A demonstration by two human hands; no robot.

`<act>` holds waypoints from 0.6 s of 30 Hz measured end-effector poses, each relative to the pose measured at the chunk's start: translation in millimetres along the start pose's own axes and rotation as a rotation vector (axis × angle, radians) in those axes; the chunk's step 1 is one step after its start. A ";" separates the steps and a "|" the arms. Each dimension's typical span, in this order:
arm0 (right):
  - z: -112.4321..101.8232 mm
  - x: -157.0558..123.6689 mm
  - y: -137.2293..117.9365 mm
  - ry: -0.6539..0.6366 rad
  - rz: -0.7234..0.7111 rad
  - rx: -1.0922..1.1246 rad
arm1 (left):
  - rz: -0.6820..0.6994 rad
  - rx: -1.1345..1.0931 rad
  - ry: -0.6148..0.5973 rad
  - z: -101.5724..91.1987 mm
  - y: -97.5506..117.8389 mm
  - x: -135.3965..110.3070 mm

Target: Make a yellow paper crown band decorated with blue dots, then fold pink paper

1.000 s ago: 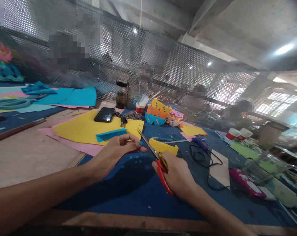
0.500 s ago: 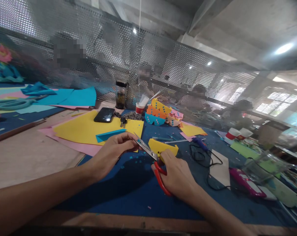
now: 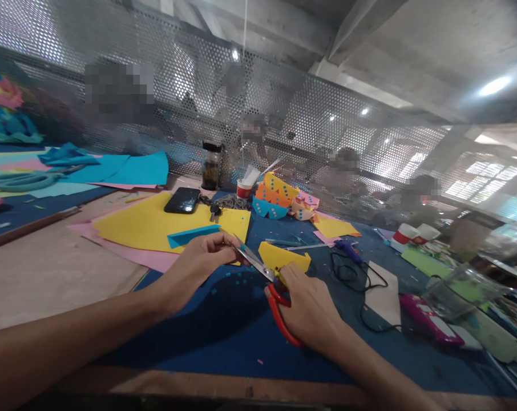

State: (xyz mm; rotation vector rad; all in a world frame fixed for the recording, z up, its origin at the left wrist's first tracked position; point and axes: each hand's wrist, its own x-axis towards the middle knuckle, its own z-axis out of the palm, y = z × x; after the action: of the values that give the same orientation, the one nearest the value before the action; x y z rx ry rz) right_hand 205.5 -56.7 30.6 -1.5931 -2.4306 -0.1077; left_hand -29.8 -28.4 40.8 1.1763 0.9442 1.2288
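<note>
My right hand (image 3: 312,302) is wrapped around the red handles of a pair of scissors (image 3: 256,262), whose blades point up and left at my other hand. My left hand (image 3: 205,254) is closed in a pinch by the blade tips. A bit of blue paper (image 3: 242,247) shows between its fingertips and the blades; the rest of it is hidden by the fingers. Beneath the hands, tiny blue paper squares (image 3: 240,282) lie scattered on the blue table mat (image 3: 190,337). A folded yellow paper piece (image 3: 284,257) rests just beyond the right hand.
Yellow sheets (image 3: 130,222) bear a phone (image 3: 182,200), keys (image 3: 214,212) and a folded blue strip (image 3: 192,236). Dotted paper pieces (image 3: 275,194) stand behind, near a jar (image 3: 211,165) and paper cup (image 3: 244,188). A corded glue gun (image 3: 348,250) lies right. People are beyond the mesh screen.
The scissor blades have come closer together, and the blue bit now shows beside them. Both hands stay in nearly the same place.
</note>
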 end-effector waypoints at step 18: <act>-3.0 -0.3 -1.1 -0.013 0.031 0.011 | 0.007 0.081 0.011 -1.7 1.0 2.6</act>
State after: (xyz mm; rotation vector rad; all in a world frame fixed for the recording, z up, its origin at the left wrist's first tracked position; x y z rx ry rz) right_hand 205.0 -58.0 33.5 -1.6313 -2.4112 -0.0787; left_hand -31.2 -25.6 41.7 1.2380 1.0072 1.2134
